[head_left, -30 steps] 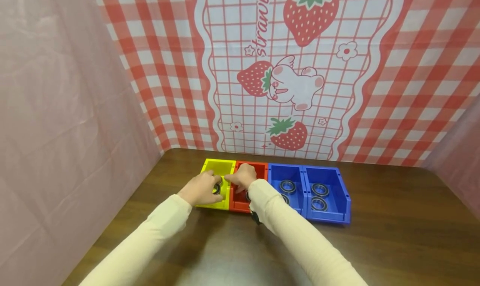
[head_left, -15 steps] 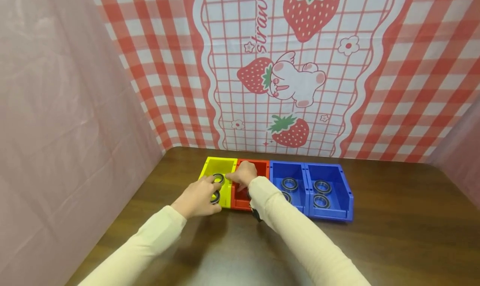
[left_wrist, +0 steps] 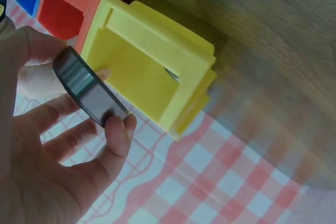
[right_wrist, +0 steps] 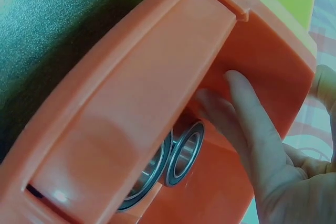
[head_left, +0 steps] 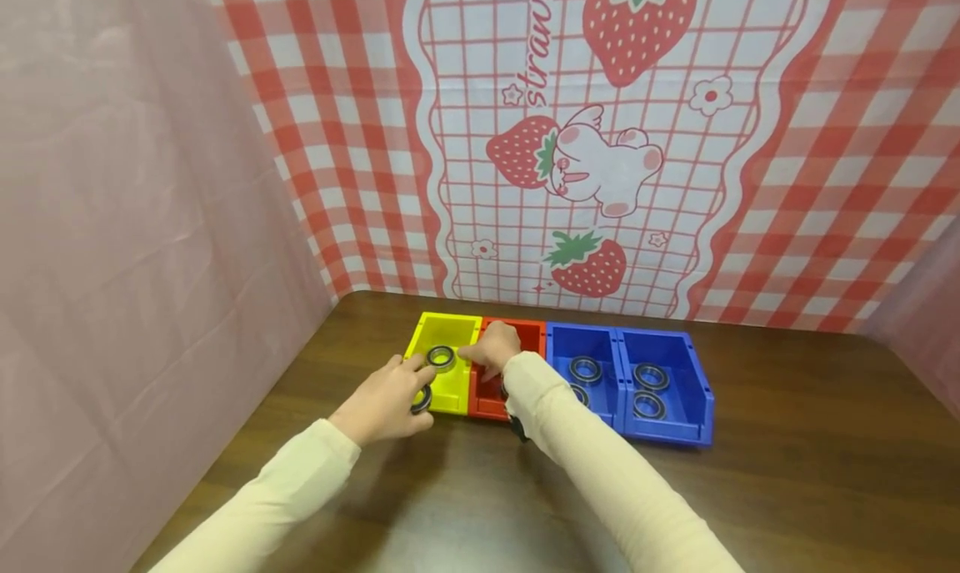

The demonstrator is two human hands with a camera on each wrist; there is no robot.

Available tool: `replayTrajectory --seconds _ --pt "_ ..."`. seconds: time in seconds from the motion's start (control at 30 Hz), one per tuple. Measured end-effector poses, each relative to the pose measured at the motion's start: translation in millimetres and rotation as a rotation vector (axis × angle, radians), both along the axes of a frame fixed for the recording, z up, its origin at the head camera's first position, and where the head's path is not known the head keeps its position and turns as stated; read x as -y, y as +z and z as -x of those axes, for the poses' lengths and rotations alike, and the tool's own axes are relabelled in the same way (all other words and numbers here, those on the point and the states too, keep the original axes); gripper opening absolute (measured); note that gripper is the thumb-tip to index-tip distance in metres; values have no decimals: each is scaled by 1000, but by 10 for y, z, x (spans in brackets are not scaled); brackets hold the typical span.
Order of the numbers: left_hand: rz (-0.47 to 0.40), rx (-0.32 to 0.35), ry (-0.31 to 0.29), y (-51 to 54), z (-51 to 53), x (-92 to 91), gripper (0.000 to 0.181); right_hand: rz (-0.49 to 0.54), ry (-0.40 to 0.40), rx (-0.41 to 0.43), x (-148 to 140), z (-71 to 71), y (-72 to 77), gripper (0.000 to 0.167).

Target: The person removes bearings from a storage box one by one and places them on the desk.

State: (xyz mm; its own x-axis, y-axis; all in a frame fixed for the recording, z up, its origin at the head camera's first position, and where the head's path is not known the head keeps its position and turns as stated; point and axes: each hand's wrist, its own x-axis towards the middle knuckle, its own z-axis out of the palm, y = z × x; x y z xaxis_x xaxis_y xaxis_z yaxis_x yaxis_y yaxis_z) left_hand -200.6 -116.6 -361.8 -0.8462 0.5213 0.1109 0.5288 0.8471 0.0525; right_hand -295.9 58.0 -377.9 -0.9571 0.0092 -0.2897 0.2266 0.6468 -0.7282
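Observation:
My left hand (head_left: 385, 402) pinches a bearing (left_wrist: 89, 87) by its rim between thumb and fingertips, in front of the yellow bin (head_left: 463, 325). Another bearing (head_left: 441, 368) lies inside that bin. My right hand (head_left: 497, 348) reaches into the red bin (head_left: 529, 331). In the right wrist view its fingers (right_wrist: 254, 114) extend into the red bin, apart from the two bearings there, the nearer one (right_wrist: 169, 174) leaning beside the other. One finger of this hand lies beyond the bin's side wall. The sleeve partly hides the red bin in the head view.
Two blue bins (head_left: 621, 337) adjoin the red one on the right, with two bearings in each, including one bearing (head_left: 652, 388) in the far right bin. The row stands on a brown wooden table (head_left: 810, 439). A checked strawberry cloth (head_left: 600, 198) hangs behind, pinkish cloth (head_left: 150, 223) at left.
My left hand has drawn back from the yellow bin toward the left and front, bringing a bearing out. The right hand stays at the red bin. The head view has shifted slightly.

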Motion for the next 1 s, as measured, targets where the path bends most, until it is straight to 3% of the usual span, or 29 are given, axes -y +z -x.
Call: replayTrajectory --seconds 0.23,0.5,0.8,1.0 --pt "18 -4 1 -28 -36 83 44 -2 18 -22 -31 10 -15 36" --pt "20 14 20 -69 -50 148 47 -11 27 -35 -45 -7 -14 35" --pt "15 -28 -16 -182 -52 196 43 -96 63 -116 34 -74 -37 30" --pt "16 15 -14 -288 -58 208 42 -142 65 -147 63 -114 -33 29"
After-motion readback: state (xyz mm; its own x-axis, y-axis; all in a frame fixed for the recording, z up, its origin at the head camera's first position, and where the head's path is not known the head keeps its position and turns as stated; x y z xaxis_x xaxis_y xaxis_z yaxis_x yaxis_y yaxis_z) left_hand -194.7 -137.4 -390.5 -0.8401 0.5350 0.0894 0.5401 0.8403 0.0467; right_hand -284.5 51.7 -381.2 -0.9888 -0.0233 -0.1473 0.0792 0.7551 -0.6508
